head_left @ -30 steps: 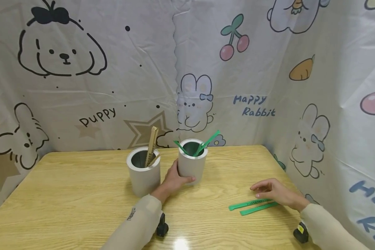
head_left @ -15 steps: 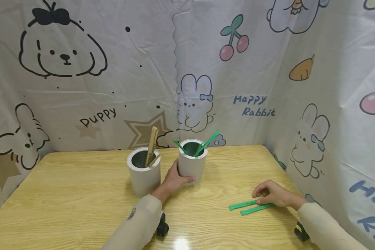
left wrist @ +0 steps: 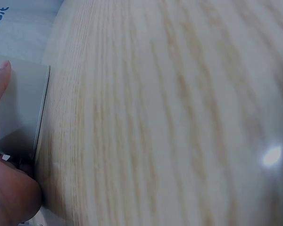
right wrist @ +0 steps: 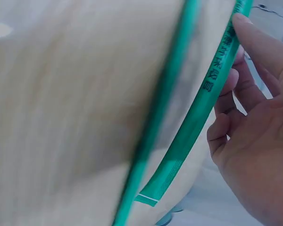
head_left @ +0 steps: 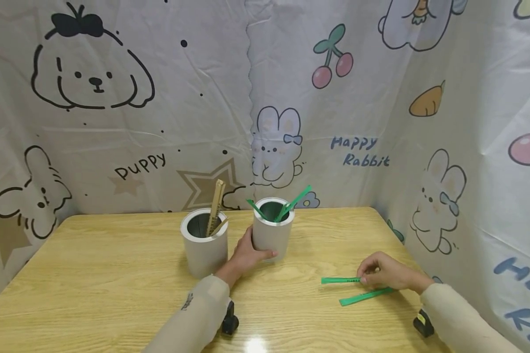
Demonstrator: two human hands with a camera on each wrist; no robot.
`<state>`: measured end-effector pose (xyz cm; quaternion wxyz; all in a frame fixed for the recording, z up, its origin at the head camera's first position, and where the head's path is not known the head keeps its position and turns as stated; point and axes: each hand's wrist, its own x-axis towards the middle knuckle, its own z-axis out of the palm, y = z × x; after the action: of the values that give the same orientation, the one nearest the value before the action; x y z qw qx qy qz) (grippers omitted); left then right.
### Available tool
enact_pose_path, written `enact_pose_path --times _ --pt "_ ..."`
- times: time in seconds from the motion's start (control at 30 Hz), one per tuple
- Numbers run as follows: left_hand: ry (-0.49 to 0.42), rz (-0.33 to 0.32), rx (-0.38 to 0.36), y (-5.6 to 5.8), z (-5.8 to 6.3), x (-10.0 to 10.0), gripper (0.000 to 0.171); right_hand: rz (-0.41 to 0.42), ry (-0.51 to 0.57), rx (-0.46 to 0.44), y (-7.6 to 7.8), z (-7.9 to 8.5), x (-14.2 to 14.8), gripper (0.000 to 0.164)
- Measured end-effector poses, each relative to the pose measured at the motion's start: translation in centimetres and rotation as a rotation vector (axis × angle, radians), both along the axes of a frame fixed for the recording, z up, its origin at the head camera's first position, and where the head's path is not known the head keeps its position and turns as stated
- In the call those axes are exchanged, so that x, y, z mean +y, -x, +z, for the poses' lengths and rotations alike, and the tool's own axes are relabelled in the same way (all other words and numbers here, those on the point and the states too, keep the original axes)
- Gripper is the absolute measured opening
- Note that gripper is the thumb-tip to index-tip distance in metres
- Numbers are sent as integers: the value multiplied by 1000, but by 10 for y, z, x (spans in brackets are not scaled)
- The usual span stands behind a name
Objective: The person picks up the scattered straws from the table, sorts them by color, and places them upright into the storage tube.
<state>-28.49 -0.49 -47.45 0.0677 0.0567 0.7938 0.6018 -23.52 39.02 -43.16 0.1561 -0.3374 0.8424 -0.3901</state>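
My right hand (head_left: 386, 271) pinches a slim green wrapped straw (head_left: 339, 280) between thumb and fingers, raised off the table. Dark printed characters run along its flat wrapper (right wrist: 198, 110) in the right wrist view. A second green wrapped straw (head_left: 365, 296) lies on the table just below that hand. My left hand (head_left: 247, 255) grips the lower part of a white cylindrical holder (head_left: 271, 238), thumb across its front. Green wrapped straws (head_left: 298, 197) stick out of this holder's mouth. In the left wrist view, a finger lies along the holder's side (left wrist: 23, 103).
Left of my left hand stands another white holder (head_left: 205, 255) with brown wrapped sticks (head_left: 215, 206) leaning in it. The wood-grain table (head_left: 115, 294) ends at a printed cloth (head_left: 181, 122) behind and on the right.
My right hand has closed its fingers on the farther green wrapped straw and lifted it, turning it away from the other one. The left hand and both holders keep their places.
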Motion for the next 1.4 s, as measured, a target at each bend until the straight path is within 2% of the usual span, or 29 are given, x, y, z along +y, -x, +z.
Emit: enact_pose_path --times 0.1,0.23,0.43,0.6,0.73,0.83,0.93,1.0,1.2,1.4 --pt "3 1 0 0 -1 0 104 -61 24 28 3 11 -10 12" --pt "9 10 -5 0 -2 -1 104 -189 57 43 8 27 -31 16" --pt "11 10 -9 -1 -2 -2 104 -392 204 87 14 58 -74 19" --pt "-4 1 -5 -1 0 -2 103 -506 493 90 19 94 -110 7" --pt "-10 -2 2 -1 2 -1 104 -539 749 118 27 116 -137 20" --pt "-13 -6 8 -1 4 0 104 -556 862 163 32 126 -156 25" --pt "-22 -13 9 -1 3 1 103 -562 945 206 36 127 -173 25" --pt "-22 -14 9 -1 3 1 103 -584 959 233 38 124 -182 22" --pt "-11 -5 11 -1 3 0 103 -695 897 240 42 99 -200 4" --pt "-18 -11 7 -1 2 -2 103 -812 914 270 42 81 -205 12"
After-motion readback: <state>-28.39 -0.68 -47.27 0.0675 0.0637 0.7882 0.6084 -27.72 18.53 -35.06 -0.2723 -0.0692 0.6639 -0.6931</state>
